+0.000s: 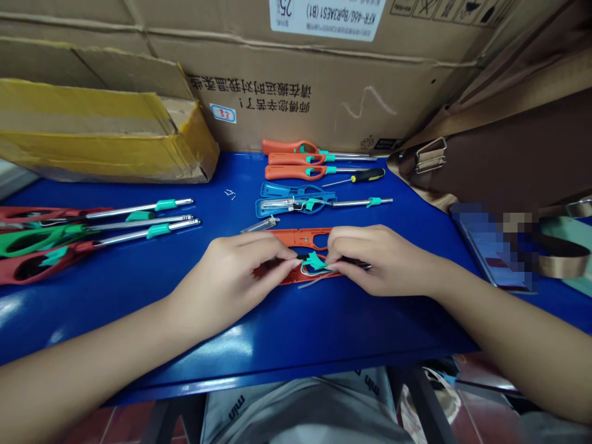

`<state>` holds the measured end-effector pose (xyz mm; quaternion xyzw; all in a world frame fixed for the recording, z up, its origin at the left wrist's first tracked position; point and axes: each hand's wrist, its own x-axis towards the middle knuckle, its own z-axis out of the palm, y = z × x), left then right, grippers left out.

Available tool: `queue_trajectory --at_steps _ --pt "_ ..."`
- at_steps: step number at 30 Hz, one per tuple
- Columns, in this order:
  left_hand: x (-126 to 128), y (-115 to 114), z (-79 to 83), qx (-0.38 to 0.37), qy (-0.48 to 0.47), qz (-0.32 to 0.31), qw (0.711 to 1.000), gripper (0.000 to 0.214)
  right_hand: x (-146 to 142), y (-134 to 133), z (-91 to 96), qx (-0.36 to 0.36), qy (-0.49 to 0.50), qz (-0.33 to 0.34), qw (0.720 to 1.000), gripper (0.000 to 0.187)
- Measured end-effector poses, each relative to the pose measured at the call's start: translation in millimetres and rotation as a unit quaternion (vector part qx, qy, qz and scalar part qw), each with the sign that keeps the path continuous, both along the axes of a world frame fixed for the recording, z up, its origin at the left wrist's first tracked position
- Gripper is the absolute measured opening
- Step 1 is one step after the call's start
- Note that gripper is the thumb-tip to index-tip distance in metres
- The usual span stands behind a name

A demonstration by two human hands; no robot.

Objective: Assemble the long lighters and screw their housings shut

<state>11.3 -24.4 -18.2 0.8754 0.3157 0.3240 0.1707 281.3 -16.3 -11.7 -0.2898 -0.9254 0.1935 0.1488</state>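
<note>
My left hand is closed in a pinch on a small black part beside a teal lighter trigger. The fingertips of my right hand grip the right end of that trigger. A thin white wire loops under it. Below the fingers lies one orange lighter shell half, partly hidden by both hands. The other orange shell half rests just behind it. A clear fuel tank lies behind my left hand.
Farther back are an opened blue lighter, a black-and-yellow screwdriver, several orange lighters and small screws. Red and green lighters lie left. Cardboard boxes line the back. A phone sits right on the blue table.
</note>
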Motion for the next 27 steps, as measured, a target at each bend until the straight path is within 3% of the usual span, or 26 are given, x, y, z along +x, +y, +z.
queue_trajectory --at_steps 19,27 --pt "-1 6 -13.0 -0.033 0.012 -0.043 0.998 0.009 0 0 1.3 -0.014 -0.012 0.004 1.000 0.010" --pt "1 3 -10.4 -0.035 0.026 -0.045 0.998 0.014 1 -1 2.4 -0.023 -0.024 0.003 0.999 0.008"
